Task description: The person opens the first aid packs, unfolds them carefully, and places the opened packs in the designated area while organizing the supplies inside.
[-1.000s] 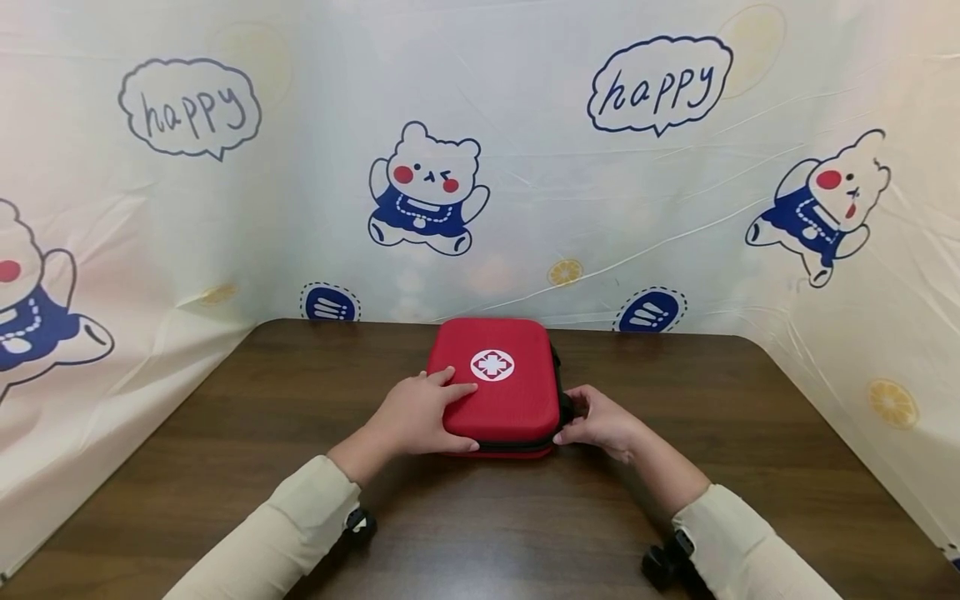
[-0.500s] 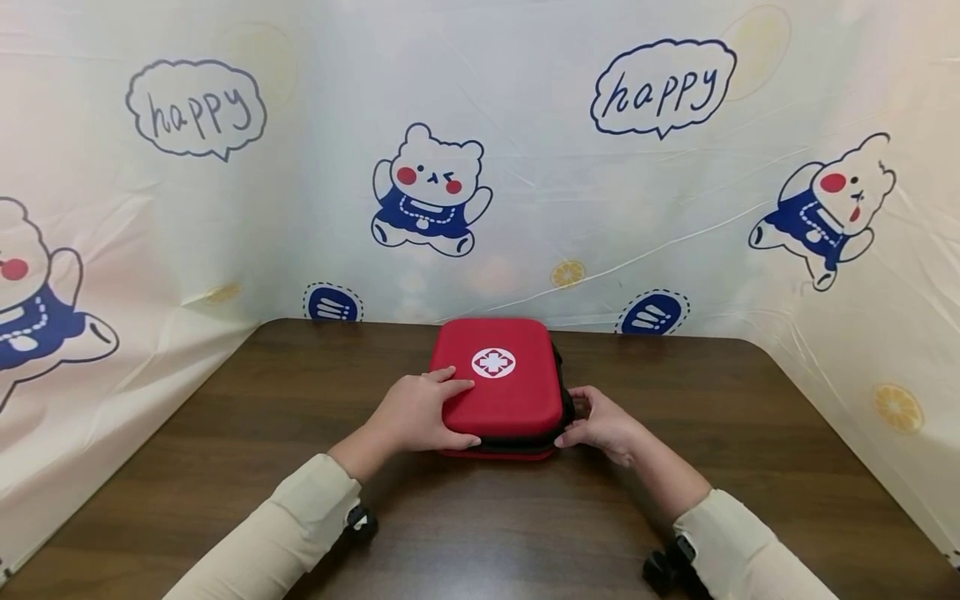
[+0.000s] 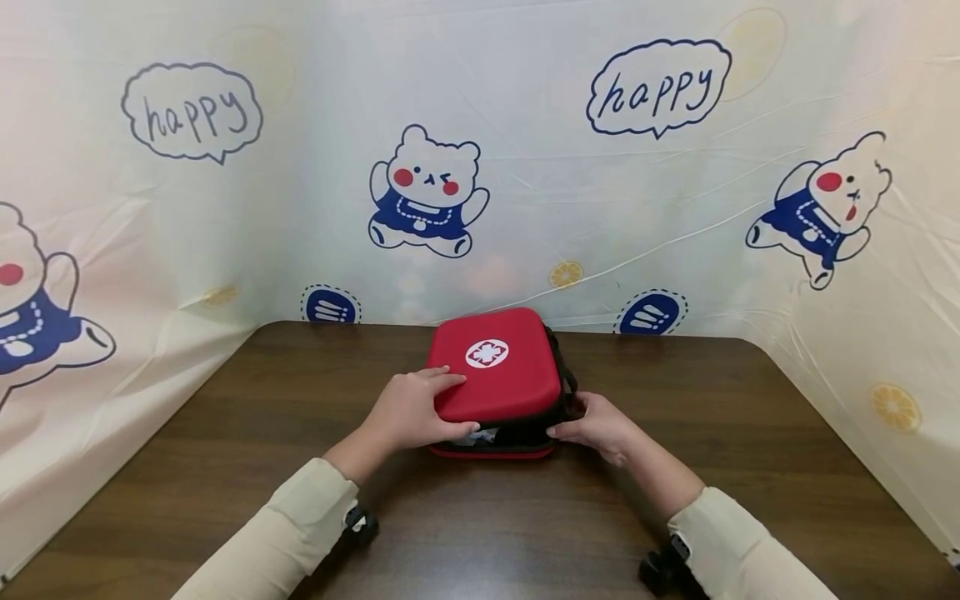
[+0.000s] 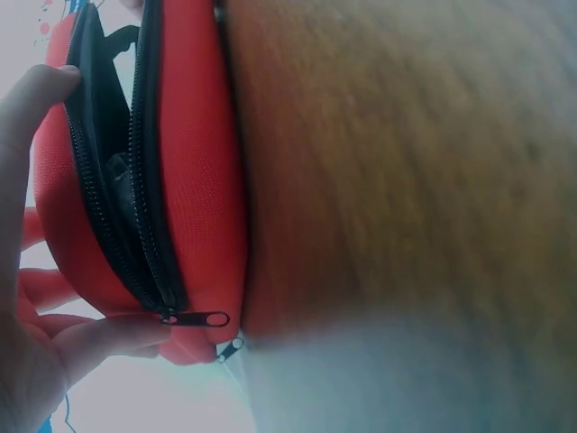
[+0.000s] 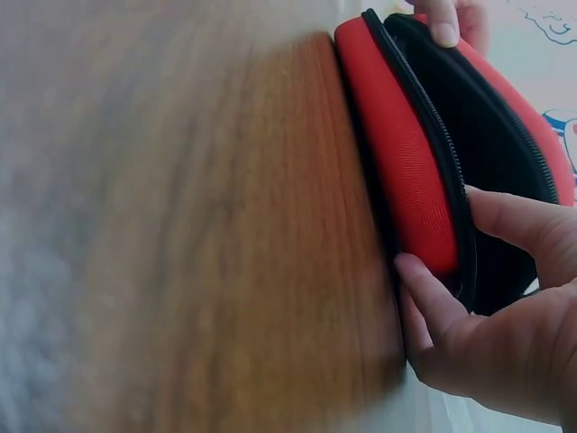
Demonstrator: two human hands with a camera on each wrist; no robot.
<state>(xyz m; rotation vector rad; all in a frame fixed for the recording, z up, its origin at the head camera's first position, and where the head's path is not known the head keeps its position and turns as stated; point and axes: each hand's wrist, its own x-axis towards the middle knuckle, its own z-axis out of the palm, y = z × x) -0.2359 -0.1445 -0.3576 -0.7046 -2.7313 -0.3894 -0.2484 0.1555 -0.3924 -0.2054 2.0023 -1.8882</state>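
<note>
On the table sits a red zippered first-aid case [image 3: 498, 375] with a white cross emblem on its lid. Its front is unzipped and the lid is tilted up, leaving a dark gap with something pale inside. My left hand [image 3: 412, 408] holds the lid at its left side, the thumb at the front zipper edge. My right hand [image 3: 600, 427] grips the lower half at the right front corner; in the right wrist view the thumb [image 5: 518, 221] is over the zipper rim and a finger [image 5: 433, 293] lies against the outer wall. A zipper pull [image 4: 203, 319] hangs at the left side.
The brown wooden table [image 3: 480, 525] extends around the case. A patterned cloth [image 3: 525, 208] with bear drawings hangs behind it and along both sides. Each sleeve cuff has a black device [image 3: 362, 525] strapped beneath it.
The lid, nearly closed before, has lifted at the front, exposing the dark inside. My left hand has risen slightly with it, and my right thumb has shifted a little leftward onto the lower half's rim.
</note>
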